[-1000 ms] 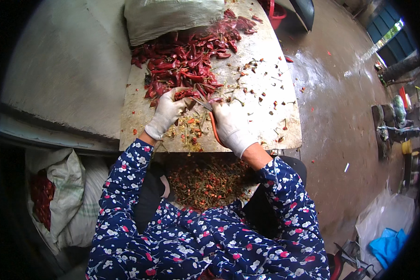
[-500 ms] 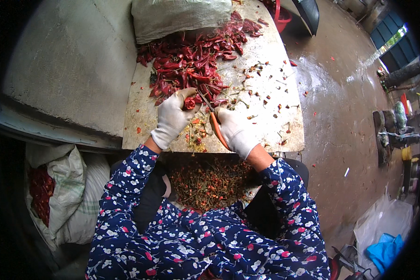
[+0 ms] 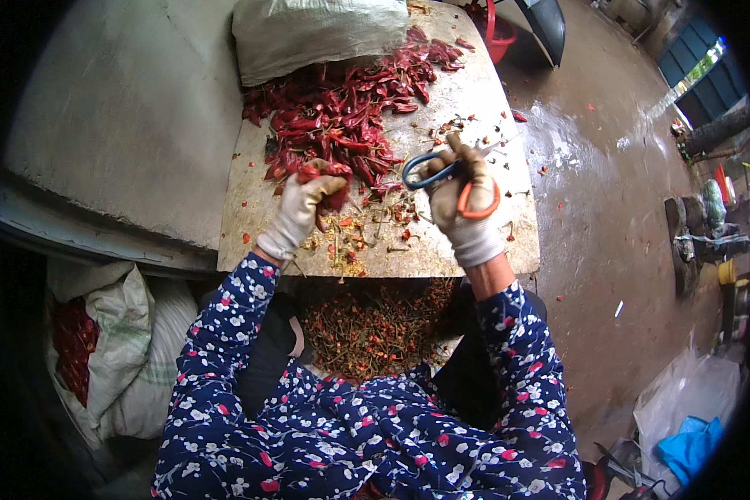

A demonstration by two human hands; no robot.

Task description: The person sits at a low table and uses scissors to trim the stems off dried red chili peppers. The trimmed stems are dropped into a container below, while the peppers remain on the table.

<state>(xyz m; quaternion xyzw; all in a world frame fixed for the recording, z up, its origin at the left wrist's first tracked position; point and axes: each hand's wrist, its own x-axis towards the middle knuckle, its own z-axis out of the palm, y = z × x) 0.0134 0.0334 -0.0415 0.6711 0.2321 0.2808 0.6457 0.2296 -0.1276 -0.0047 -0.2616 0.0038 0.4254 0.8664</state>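
Observation:
My left hand [image 3: 296,212], in a stained white glove, is closed around a few dried red chili peppers [image 3: 335,193] at the near edge of a heap of chili peppers [image 3: 329,125]. To its right, my right hand [image 3: 461,204], gloved too, is raised over the board [image 3: 512,179] and grips scissors [image 3: 432,172] with one blue and one orange handle loop. Their blades point away to the right, blurred. Cut stems and pale seeds [image 3: 354,250] are scattered on the board between and beyond my hands.
A white woven sack [image 3: 321,37] lies behind the heap. Below the board's near edge is a mass of stems [image 3: 375,329] by my lap. At left stands an open sack [image 3: 121,333] of red chilies beside the wall. A red bucket [image 3: 498,37] sits far right on the wet floor.
My right hand has moved right and turned, swinging the scissors away from the left hand. The left hand stays near the heap, its grip on the chilies turned slightly.

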